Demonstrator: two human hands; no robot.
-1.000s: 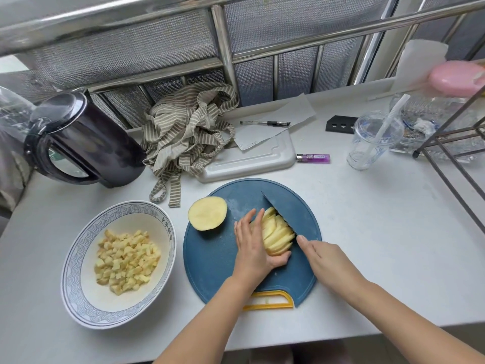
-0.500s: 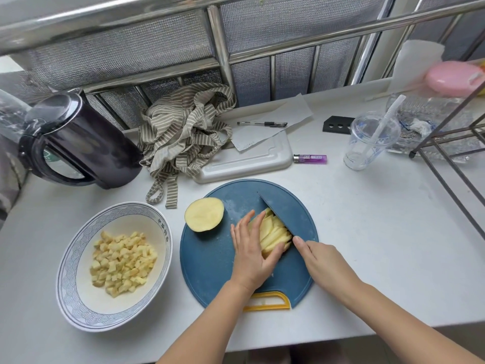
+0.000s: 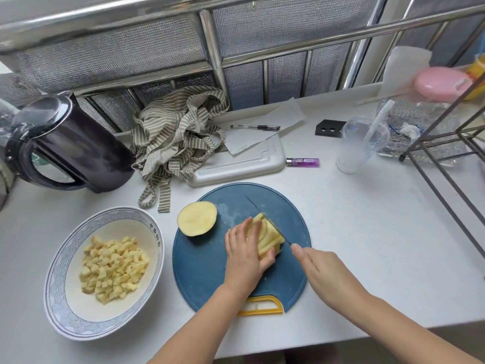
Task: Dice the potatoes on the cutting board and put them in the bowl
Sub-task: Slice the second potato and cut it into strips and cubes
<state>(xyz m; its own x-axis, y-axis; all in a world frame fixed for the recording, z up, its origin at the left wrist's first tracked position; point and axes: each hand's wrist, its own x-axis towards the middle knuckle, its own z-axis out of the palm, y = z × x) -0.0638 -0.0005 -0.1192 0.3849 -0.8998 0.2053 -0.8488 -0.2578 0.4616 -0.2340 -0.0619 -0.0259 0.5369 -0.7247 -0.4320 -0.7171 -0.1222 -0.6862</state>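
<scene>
Left hand: the left hand (image 3: 245,258) lies flat on the sliced potato (image 3: 270,239). Its fingers (image 3: 252,229) are straight and pressed together on top, and the thumb touches the near end of the slices.
Right hand: the right hand (image 3: 325,274) grips the knife (image 3: 255,204). The handle is hidden under the hand, and the first finger points along the blade.
Knife: the blade is seen from its thin edge, just at the right side of the slices, with its tip toward the far side.
Sliced potato: pale yellow long slices, packed side by side, in the middle of the cutting board (image 3: 210,279).
Potato half (image 3: 196,218): uncut, flat face up, at the far left edge of the board.
Cutting board: round, blue, with a yellow handle at the near side, on the white worktop (image 3: 367,232).
Bowl (image 3: 56,274): white with a blue patterned rim, left of the board. It holds many small potato cubes (image 3: 112,269).
Far side: a dark kettle (image 3: 70,151), a striped cloth (image 3: 178,132), a purple lighter (image 3: 303,162) and a plastic cup (image 3: 359,145).
</scene>
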